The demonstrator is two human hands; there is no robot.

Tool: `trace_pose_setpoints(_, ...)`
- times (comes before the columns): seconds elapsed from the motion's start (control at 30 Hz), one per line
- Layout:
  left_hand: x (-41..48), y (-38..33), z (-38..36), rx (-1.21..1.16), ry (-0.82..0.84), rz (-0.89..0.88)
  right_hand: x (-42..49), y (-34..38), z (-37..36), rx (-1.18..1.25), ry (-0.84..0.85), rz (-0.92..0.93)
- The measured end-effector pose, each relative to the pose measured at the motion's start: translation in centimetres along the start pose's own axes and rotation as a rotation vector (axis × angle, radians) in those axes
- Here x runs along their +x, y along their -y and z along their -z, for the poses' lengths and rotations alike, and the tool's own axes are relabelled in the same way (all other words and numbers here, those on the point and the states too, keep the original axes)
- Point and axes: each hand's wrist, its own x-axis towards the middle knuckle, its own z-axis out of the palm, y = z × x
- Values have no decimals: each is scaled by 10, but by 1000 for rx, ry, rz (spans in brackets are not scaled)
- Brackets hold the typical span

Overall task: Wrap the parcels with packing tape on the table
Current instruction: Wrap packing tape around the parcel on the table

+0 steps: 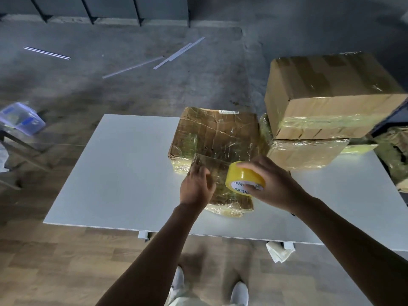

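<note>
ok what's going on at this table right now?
A person is taping parcels at a white table. Their right hand grips a yellow tape roll over a small parcel already covered in glossy tape, while the left hand rests on that parcel's left side. A larger taped parcel lies just behind it. At the right, a big box sits stacked on a lower box, both showing tape.

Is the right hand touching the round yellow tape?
Touching. The head view shows the right hand with its fingers curled over the round yellow roll of packing tape, gripping it with no gap.
</note>
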Motion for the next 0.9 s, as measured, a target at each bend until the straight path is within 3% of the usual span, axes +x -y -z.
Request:
trace_pose_setpoints(0.13,-1,2,-3,20,-23,-34,-4,-7,1,65,58,-50)
trace_pose_setpoints(0.33,3,9,-4,50,16,9,13,-8,25,-384,182,86)
trace_pose_setpoints(0.43,11,6,-3,106,81,68,8,-10,28,-573,349,81)
trace_pose_setpoints(0.53,13,-3,-6,228,162,113,6,-11,19,-601,399,47)
trace_pose_setpoints(0.63,9,-18,-16,368,235,-30,3,-15,16,-598,438,-29)
trace_pose_setpoints(0.7,6,-24,-22,363,303,-99,-1,-17,14,-587,447,-59)
trace_pose_setpoints(0.9,7,-27,-28,300,325,-13,-3,-23,10,-566,401,-50)
